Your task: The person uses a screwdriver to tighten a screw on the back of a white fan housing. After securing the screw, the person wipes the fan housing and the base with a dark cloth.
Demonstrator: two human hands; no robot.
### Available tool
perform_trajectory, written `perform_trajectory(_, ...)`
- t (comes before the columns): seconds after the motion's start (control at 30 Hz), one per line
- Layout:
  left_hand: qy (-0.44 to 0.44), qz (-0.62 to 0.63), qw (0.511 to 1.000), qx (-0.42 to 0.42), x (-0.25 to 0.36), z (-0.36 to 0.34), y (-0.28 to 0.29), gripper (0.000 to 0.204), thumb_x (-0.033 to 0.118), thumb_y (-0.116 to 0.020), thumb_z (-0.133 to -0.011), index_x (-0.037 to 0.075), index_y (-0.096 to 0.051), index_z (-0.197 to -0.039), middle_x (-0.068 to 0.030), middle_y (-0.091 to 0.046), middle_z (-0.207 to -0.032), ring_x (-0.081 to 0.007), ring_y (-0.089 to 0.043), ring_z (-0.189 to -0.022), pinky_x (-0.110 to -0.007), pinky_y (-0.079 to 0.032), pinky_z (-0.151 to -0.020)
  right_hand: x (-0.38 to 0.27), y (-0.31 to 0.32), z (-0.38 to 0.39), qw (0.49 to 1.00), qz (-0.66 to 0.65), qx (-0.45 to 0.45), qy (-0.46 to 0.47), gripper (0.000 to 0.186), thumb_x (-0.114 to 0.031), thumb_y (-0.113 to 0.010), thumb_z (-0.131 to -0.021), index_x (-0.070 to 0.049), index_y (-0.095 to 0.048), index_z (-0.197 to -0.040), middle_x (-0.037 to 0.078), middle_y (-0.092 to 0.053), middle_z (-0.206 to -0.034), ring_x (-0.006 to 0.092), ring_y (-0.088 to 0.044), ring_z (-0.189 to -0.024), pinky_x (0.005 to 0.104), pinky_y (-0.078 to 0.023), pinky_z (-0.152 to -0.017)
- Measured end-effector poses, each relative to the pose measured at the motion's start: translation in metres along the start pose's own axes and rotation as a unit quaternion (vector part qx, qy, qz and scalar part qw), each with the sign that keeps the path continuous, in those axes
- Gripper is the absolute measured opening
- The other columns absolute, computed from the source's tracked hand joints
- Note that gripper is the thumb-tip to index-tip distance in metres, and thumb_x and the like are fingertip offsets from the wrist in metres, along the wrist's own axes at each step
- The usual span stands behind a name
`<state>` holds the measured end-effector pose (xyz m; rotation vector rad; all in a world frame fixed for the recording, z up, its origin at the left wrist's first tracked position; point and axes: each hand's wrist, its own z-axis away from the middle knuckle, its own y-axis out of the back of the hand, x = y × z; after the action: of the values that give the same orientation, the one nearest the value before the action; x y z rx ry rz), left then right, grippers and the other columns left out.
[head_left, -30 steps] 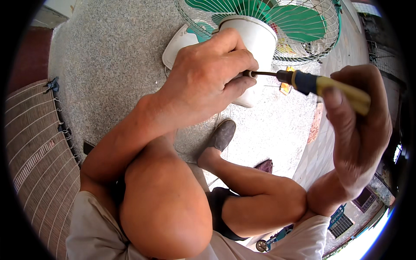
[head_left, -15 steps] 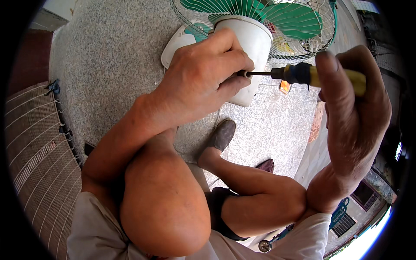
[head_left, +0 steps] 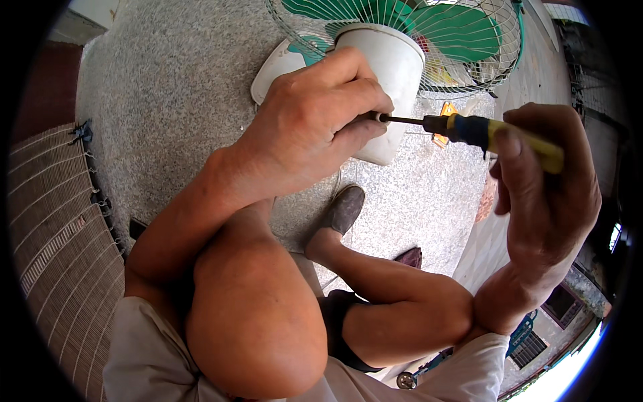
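My right hand [head_left: 552, 191] grips a screwdriver [head_left: 472, 130] with a yellow and blue handle, thumb laid along it. Its thin dark shaft points left and its tip meets a small dark round piece [head_left: 382, 117]. Thumb and fingers of my left hand [head_left: 301, 114] pinch that piece; most of it is hidden, so its kind is unclear. Right behind my left fingers is the pale motor housing [head_left: 395, 63] of an electric fan. The fan has green blades [head_left: 462, 30] inside a wire cage [head_left: 512, 60]. Whether the pinched piece is joined to the housing I cannot tell.
Behind my left hand lies the white fan base [head_left: 268, 77] on the speckled floor [head_left: 174, 80]. A small orange packet [head_left: 443, 124] rests beyond the screwdriver. A slatted mat [head_left: 53, 221] stands at the left, and my shoe [head_left: 345, 208] is below the housing.
My right hand has lowered slightly and turned, so the screwdriver handle now slants down to the right. My left hand stays nearly still on the small piece.
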<state>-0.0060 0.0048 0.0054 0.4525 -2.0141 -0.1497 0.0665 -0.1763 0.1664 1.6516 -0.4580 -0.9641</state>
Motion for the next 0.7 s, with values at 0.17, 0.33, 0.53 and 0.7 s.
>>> perform_trajectory(0.17, 0.007, -0.011, 1.0, -0.002, 0.001, 0.004, 0.002, 0.022, -0.007, -0.074, -0.074, 0.001, -0.068, -0.094, -0.0073, -0.057, -0.091, -0.0164, -0.061, -0.077, -0.027, -0.049, -0.065, 0.0, -0.013, -0.003, 0.998, 0.0, 0.037, 0.054, 0.034, -0.03, -0.065, -0.096, -0.001, -0.058, -0.113, 0.007, -0.062, -0.089, 0.0101, -0.058, -0.069, 0.0219, -0.046, -0.062)
perform_trajectory(0.33, -0.001, 0.0, 1.0, 0.002, 0.001, -0.001, -0.001, 0.023, -0.007, -0.073, -0.074, 0.002, -0.068, -0.095, -0.0071, -0.057, -0.091, -0.0163, -0.061, -0.077, -0.027, -0.049, -0.066, -0.001, 0.008, 0.004, 0.995, 0.029, -0.028, 0.086, 0.024, -0.015, -0.062, -0.096, -0.002, -0.055, -0.114, 0.008, -0.062, -0.096, 0.0119, -0.059, -0.077, 0.0237, -0.047, -0.068)
perform_trajectory(0.53, 0.009, 0.0, 1.0, -0.005, 0.002, 0.0, 0.0, 0.023, -0.007, -0.073, -0.074, 0.002, -0.069, -0.095, -0.0064, -0.057, -0.092, -0.0161, -0.061, -0.077, -0.027, -0.049, -0.066, -0.017, 0.004, 0.005, 0.998, 0.047, -0.027, -0.006, 0.018, -0.009, -0.064, -0.093, -0.002, -0.056, -0.107, 0.003, -0.062, -0.083, 0.0086, -0.054, -0.071, 0.022, -0.042, -0.063)
perform_trajectory(0.7, 0.004, -0.015, 1.0, 0.002, 0.0, 0.002, 0.001, 0.024, -0.006, -0.074, -0.074, 0.003, -0.069, -0.096, -0.0059, -0.057, -0.092, -0.0158, -0.061, -0.077, -0.027, -0.049, -0.066, -0.018, -0.024, 0.006, 0.986, -0.032, 0.087, 0.137, 0.016, -0.006, -0.064, -0.091, -0.001, -0.056, -0.105, 0.004, -0.062, -0.081, 0.0085, -0.054, -0.069, 0.0211, -0.042, -0.063)
